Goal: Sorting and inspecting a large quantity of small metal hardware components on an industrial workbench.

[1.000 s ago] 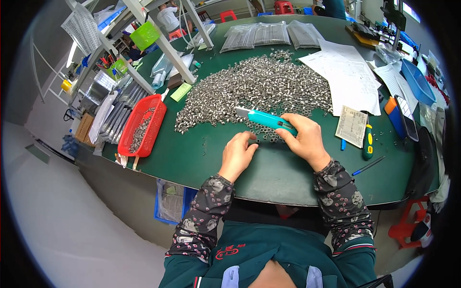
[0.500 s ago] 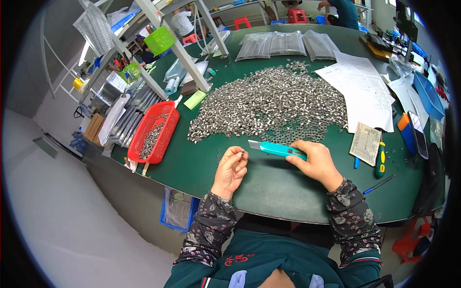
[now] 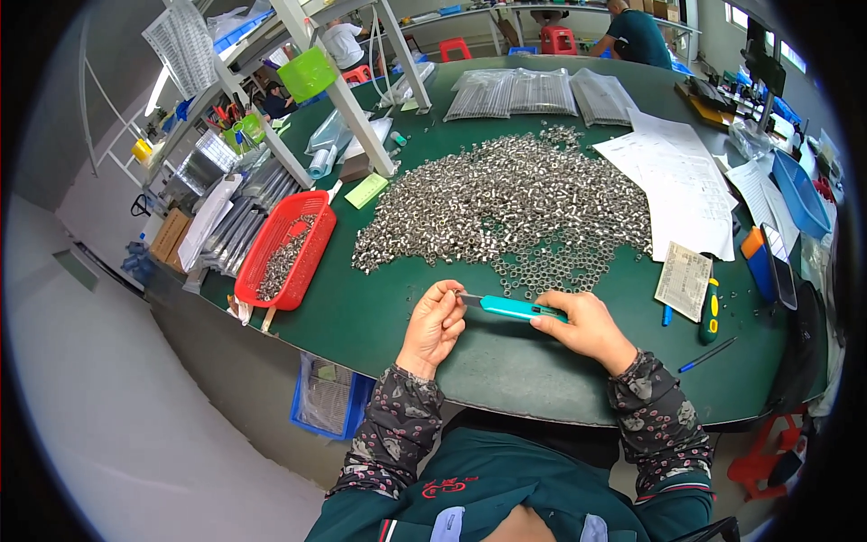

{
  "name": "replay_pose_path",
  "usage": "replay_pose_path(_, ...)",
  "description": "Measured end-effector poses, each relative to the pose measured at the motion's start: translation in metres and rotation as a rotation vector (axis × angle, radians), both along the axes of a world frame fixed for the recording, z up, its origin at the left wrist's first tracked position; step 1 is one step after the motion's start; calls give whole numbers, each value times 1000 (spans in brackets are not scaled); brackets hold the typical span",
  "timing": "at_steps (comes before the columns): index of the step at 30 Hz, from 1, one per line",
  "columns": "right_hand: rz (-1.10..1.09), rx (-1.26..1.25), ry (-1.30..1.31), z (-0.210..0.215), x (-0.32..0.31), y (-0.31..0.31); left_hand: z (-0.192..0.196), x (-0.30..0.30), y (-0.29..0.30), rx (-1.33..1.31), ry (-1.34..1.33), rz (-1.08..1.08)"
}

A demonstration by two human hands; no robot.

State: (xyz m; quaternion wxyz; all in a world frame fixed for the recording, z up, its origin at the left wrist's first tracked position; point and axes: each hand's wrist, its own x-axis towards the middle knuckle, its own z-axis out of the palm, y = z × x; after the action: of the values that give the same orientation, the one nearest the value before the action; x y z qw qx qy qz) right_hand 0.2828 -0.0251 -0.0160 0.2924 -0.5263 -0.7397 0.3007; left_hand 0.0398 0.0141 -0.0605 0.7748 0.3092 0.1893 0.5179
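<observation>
My right hand point(image 3: 582, 327) is closed around the handle of a teal utility knife point(image 3: 510, 307), with its blade pointing left. The blade tip reaches the fingertips of my left hand point(image 3: 435, 327), which pinches a small metal ring; the ring is mostly hidden by fingers and blade here. Just beyond both hands spreads a large heap of small metal rings point(image 3: 506, 194), its near edge thinning to a single layer on the green table point(image 3: 515, 366).
A red basket point(image 3: 312, 257) with more rings stands at left by a shelf post. Bagged tubes point(image 3: 515, 93) lie behind the heap. To the right are paper sheets point(image 3: 691, 194), a worn card point(image 3: 684, 278), a yellow-green screwdriver point(image 3: 711, 312), a pen point(image 3: 707, 355) and a blue tray point(image 3: 801, 194).
The knife has moved left and slightly down, bringing its blade from beside the left fingertips up against them. The left hand keeps its pinch on the ring.
</observation>
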Motion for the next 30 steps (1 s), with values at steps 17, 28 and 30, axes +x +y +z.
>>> replay_pose_path(17, -51, 285, -157, -2, -7, -7, -1, 1, -6, -7, 217, 124)
replay_pose_path(28, -64, 545, -242, -2, -7, -7, 3, 1, -8, -55, 269, 120)
replay_pose_path(30, -57, 597, -235, -2, -8, -6, 3, 1, -8, -70, 266, 119)
